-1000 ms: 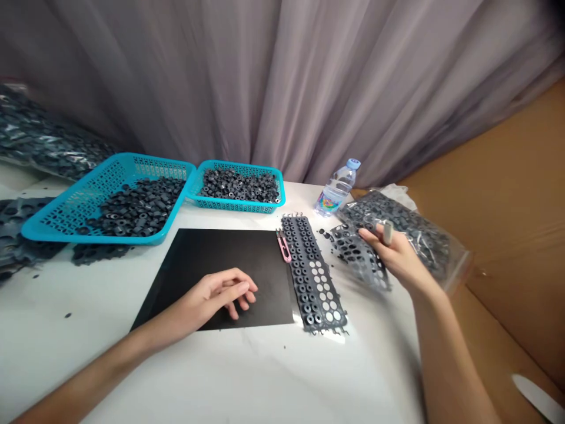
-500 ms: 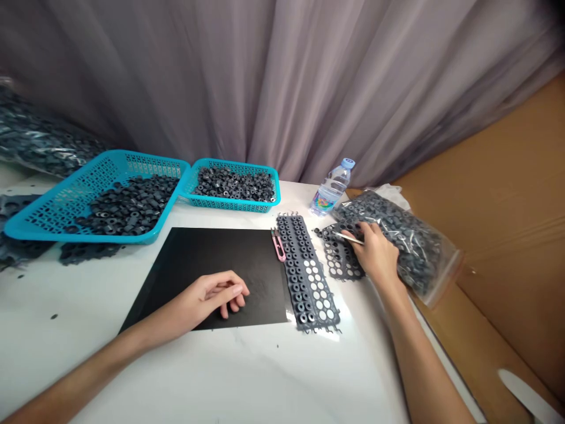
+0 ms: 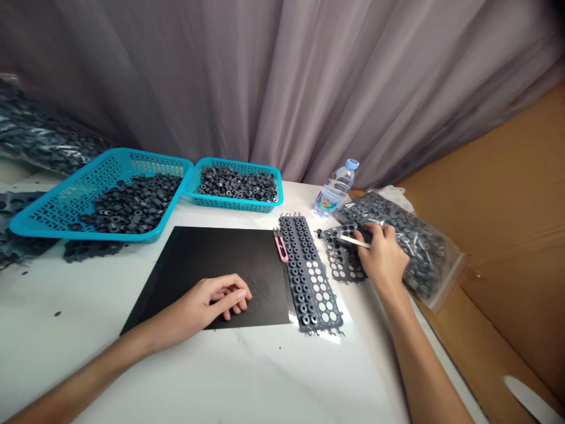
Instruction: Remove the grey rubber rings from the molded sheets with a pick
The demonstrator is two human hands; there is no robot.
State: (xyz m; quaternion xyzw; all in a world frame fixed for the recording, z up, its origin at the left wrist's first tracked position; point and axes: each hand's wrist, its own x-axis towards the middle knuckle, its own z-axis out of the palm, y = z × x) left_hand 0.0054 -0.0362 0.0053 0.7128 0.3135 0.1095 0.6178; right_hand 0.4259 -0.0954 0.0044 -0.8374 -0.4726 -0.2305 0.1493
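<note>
My left hand (image 3: 225,300) rests on the black mat (image 3: 212,253), fingers loosely curled and a little apart, with nothing visible in them. At the right, my right hand (image 3: 383,256) is closed on a slim pale tool (image 3: 354,240), whose exact kind is not clear. The tool points left over a dark perforated rubber sheet (image 3: 338,259), which the hand partly covers. Between the mat and that sheet lies a longer dark rubber sheet (image 3: 304,277) with rows of raised rings and white round gaps. Pink thread snips (image 3: 281,246) lie at the mat's right edge.
Two blue baskets (image 3: 53,206) (image 3: 233,204) of small black rubber parts stand at the back left. A water bottle (image 3: 333,188) and a clear bag of black parts (image 3: 410,241) are at the right, beside a cardboard surface (image 3: 498,194). Another filled bag (image 3: 39,132) lies far left.
My right hand has shifted slightly right and down, showing more of the pale tool. My left hand stays on the mat. The whole view has moved a little.
</note>
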